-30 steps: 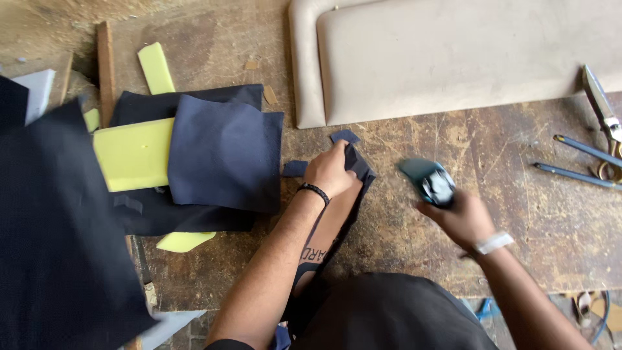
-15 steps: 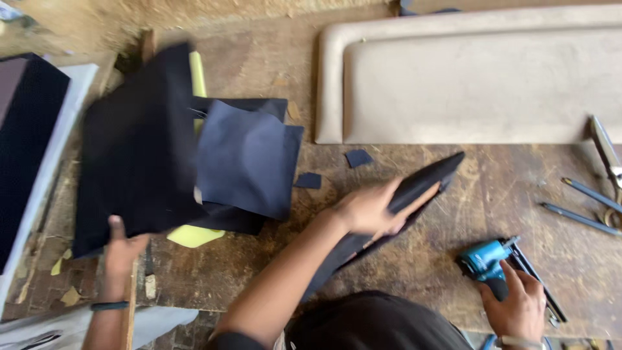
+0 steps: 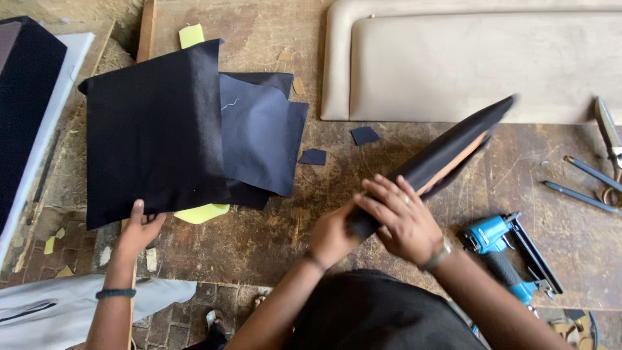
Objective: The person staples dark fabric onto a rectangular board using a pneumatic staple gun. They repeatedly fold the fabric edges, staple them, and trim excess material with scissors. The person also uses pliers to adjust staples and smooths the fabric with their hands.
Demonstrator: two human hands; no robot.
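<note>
**Both hands on a fabric-wrapped panel at the workbench**

The right hand (image 3: pixel 403 217) and the left hand (image 3: pixel 334 234) are both closed around the near end of a long, narrow panel wrapped in dark navy fabric (image 3: pixel 447 152). The right hand lies over the top with its fingers curled about the edge; the left grips from below and beside it. The panel is lifted off the worn wooden workbench (image 3: pixel 272 227) and tilted on edge, its far end pointing up and away toward a beige upholstered cushion panel (image 3: pixel 466 65).

The step in hand looks like turning and checking the wrapped piece. Along the lower edge a strip of bare tan board shows where the fabric does not cover it, so the next move probably calls for a firm grip, taut cloth and the panel laid flat. A blue pneumatic staple gun (image 3: pixel 502 249) lies on the bench just right of the hands, untouched.

At the left, another person's hand (image 3: pixel 137 230) touches the corner of a large black fabric sheet (image 3: pixel 152 129) lying over smaller navy pieces.
</note>
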